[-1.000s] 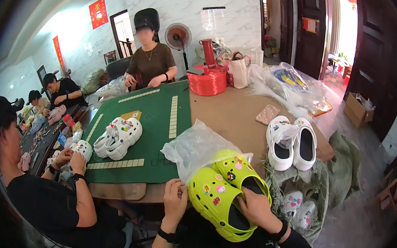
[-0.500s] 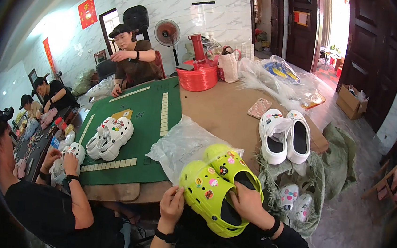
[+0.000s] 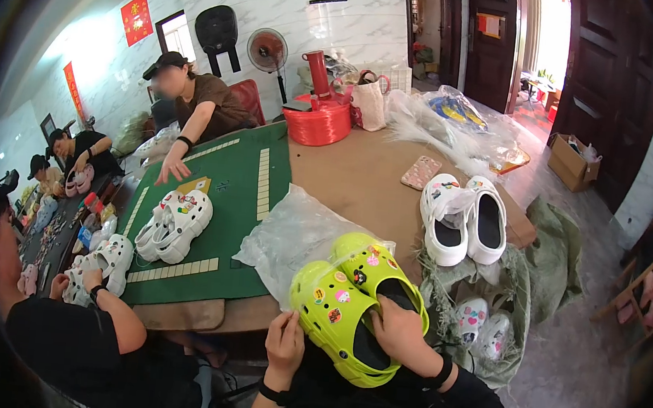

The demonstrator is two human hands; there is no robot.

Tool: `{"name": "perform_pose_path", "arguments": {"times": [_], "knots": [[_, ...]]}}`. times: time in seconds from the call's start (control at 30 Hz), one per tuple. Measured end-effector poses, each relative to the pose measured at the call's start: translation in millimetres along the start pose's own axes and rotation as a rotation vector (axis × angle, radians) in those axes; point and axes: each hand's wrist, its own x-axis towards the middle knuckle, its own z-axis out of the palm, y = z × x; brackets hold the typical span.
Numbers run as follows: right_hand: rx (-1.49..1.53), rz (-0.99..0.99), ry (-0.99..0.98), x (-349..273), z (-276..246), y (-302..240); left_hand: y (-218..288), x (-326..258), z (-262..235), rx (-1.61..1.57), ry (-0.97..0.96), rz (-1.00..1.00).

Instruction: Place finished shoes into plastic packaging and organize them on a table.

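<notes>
A pair of lime-green clogs (image 3: 322, 318) with colourful charms on their uppers is held over the near table edge, toes pointing away. My right hand (image 3: 405, 334) grips the pair at the openings, with fingers inside the shoes. At the toe side of the left clog, my left hand (image 3: 284, 343) has its fingers curled and its tips against the rim; what they pinch is too small to make out. A crumpled clear plastic bag (image 3: 286, 235) lies on the table just beyond the toes.
White clogs (image 3: 465, 221) stand at the right table edge, above a green woven sack (image 3: 512, 348) with more shoes. Another white pair (image 3: 175, 226) rests on the green mat (image 3: 231, 273). Red plastic twine (image 3: 318, 124) and a phone (image 3: 421, 173) lie farther back. Co-workers sit left and across.
The person across the table has leaned forward and reached a hand down toward the white clogs on the mat. The co-worker at left has lowered their hands. My hands keep nearly the same hold.
</notes>
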Motion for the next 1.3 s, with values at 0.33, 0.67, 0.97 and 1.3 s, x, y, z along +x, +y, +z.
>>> {"name": "perform_pose_path", "arguments": {"times": [0.33,0.67,0.97,1.3], "knots": [[0.060,0.030,-0.029,4,1,1,15,-14,1,0.088,0.020,-0.082],[-0.019,-0.105,0.033,-6,20,-2,16,6,-11,0.255,0.052,-0.031],[-0.128,-0.111,0.055,-21,37,-14,15,27,-13,0.044,-0.023,-0.037],[-0.070,-0.037,0.027,-3,40,-25,28,31,-13,-0.057,-0.108,-0.259]]}}
